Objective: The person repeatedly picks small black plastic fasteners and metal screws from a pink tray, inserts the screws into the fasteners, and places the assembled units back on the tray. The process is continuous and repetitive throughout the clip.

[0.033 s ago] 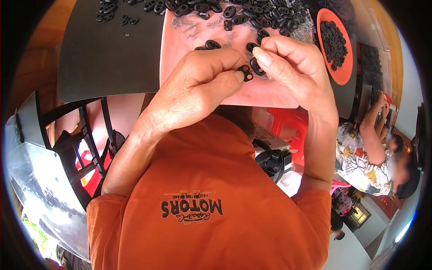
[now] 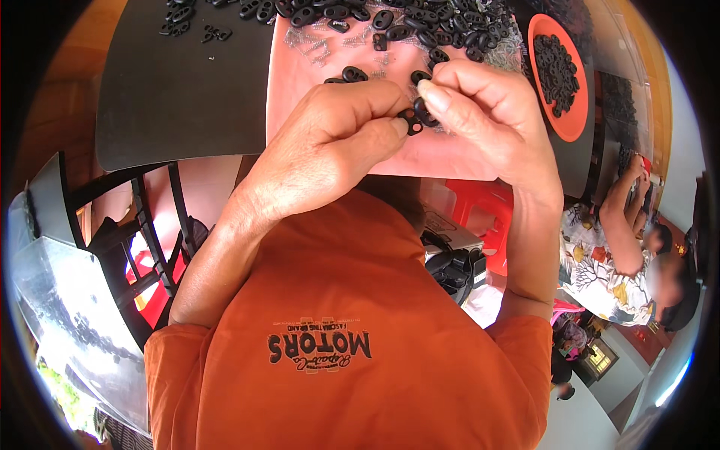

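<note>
In my left hand, thumb and forefinger pinch a small black two-holed cord lock plunger. Facing it, my right hand pinches a rounded black cord lock shell. The two pieces meet or overlap at the fingertips; whether one sits inside the other I cannot tell. Both hands are over the near part of a pink tray. Just beyond the fingers lie a few loose black shells. Thin metal springs are scattered on the tray, with a heap of black shells at its far side.
An orange bowl full of small black pieces stands right of the tray. More black parts lie on the dark table at left. A red stool is below the tray's edge. Another person is at far right.
My right hand has shifted slightly left, bringing the shell up to the plunger. My left hand has barely moved.
</note>
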Available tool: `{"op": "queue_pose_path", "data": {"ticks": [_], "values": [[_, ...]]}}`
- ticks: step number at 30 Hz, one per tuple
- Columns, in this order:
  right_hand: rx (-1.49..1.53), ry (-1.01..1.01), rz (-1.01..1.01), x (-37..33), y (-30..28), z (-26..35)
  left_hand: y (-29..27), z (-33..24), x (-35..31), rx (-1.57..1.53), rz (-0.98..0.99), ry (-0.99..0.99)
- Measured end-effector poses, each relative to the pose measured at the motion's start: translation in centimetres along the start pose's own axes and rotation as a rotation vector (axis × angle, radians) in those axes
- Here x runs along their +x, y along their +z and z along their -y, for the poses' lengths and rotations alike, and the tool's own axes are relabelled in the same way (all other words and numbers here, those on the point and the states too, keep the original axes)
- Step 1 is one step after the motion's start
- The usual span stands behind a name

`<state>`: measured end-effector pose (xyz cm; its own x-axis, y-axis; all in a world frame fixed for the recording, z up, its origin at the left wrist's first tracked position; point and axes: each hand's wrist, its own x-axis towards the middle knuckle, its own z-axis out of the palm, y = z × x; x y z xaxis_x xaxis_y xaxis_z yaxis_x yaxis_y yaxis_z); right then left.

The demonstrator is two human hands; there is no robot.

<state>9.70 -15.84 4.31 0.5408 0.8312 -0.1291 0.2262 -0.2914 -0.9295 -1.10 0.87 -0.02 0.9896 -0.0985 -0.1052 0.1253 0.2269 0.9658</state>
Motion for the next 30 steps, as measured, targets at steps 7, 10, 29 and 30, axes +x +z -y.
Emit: {"op": "queue_pose_path", "data": {"ticks": [7, 10, 29, 30], "values": [[-0.129, -0.024, -0.01, 0.0, 0.2, -0.4, 0.1, 0.3, 0.0, -0.009, -0.029, 0.015], [-0.141, -0.067, -0.03, 0.0, 0.5, -0.4, 0.1, 0.2, -0.1, -0.03, -0.037, 0.002], [-0.424, -0.5, -0.313, 0.1, 3.1, -1.5, -0.2, -0.7, -0.9, -0.066, -0.118, -0.073], [-0.536, -0.636, -0.38, 0.2, 3.3, -1.9, 0.1, -0.6, -0.9, -0.124, -0.141, -0.069]]}}
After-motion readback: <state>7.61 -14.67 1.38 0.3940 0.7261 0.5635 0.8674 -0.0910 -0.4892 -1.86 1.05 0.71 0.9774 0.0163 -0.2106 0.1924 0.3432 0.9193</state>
